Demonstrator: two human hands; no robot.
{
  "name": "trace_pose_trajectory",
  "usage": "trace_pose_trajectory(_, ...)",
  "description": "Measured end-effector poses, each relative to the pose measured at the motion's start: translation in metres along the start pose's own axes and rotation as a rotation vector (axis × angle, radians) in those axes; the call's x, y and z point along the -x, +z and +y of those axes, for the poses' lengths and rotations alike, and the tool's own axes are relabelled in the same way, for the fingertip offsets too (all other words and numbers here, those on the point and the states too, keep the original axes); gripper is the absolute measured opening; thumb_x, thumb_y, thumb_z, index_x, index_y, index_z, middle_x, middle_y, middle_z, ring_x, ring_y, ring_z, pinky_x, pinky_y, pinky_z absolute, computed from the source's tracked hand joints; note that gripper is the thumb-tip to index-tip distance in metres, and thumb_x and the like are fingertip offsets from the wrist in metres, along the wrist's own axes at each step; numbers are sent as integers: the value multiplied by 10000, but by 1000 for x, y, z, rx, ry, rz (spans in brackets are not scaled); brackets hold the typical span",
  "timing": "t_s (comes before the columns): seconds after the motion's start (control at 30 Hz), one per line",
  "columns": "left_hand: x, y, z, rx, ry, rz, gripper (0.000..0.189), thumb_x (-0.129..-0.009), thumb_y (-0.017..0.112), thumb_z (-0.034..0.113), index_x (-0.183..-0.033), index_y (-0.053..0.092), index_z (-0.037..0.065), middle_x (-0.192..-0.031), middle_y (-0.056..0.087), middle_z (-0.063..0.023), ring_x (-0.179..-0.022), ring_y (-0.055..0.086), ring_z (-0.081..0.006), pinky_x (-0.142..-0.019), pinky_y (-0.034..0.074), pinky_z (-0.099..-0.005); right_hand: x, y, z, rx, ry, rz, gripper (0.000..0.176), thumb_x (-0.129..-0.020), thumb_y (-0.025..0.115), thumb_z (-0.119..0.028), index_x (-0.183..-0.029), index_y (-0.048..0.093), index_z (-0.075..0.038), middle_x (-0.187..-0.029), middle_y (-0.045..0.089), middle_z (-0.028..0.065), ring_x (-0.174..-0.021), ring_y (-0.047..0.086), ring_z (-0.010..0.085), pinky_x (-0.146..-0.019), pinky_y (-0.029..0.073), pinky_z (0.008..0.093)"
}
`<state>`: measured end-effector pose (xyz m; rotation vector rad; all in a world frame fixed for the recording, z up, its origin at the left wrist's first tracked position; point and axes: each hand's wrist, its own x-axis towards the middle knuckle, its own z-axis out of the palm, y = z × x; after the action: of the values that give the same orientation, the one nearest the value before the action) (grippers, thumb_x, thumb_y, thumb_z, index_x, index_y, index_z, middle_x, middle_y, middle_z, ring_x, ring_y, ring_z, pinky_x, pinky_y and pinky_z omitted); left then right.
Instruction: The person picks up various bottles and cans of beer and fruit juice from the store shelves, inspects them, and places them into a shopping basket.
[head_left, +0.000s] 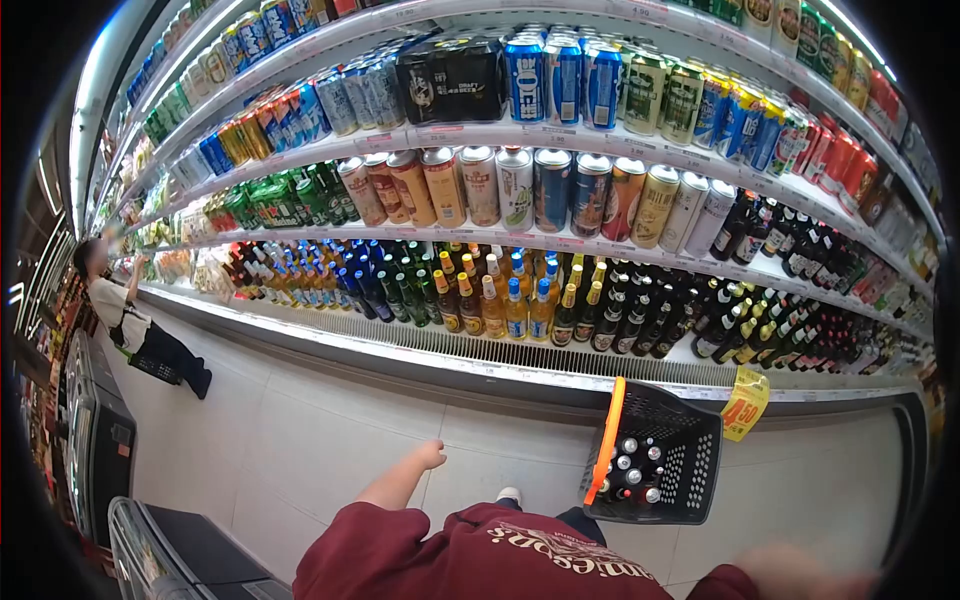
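black basket (703,455), one orange handle (606,440), two hands (431,456) apart from it

Bare floor (330,425) is leaving room toward the front bottles (515,308). At right, the black basket (703,465) is blocking the way.

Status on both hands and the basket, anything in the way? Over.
Left hand, nothing seen in it. Right hand blurred, grip unclear. Shopping basket holding drinks. Another person down the aisle, clear of basket.
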<state>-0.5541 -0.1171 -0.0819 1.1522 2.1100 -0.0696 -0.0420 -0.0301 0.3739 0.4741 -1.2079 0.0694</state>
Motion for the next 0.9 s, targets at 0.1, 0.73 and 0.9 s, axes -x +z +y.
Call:
trace_pose_trajectory(0.1,-28,-44,41,21,91,93,381,-722,586,280,-1032,550,62,-1020,579,-163,-964,540,-314,-807,440,-388,147,-8,30,119,1108,67,523,-760,527,-176,-1212,339,7,-1076,498,169,-980,502,262,-860,405,369)
trace_pose_trajectory(0.73,-16,-83,295,565,797,176,370,-758,603,211,-1058,509,16,-993,545,-147,-865,546,-234,-768,451,-330,416,-9,-2,204,2544,43,201,-820,554,-155,-910,414,-42,-617,497,48,-498,524,144,-454,434,258)
trace_pose_trajectory(0.9,9,-97,321,175,1214,236,425,-698,642,249,-1052,528,42,-1161,433,-185,-1113,394,-359,-902,373,-412,411,20,2,688,2399,69,127,-736,569,-83,-772,455,-40,-503,448,24,-345,408,113,-321,333,246)
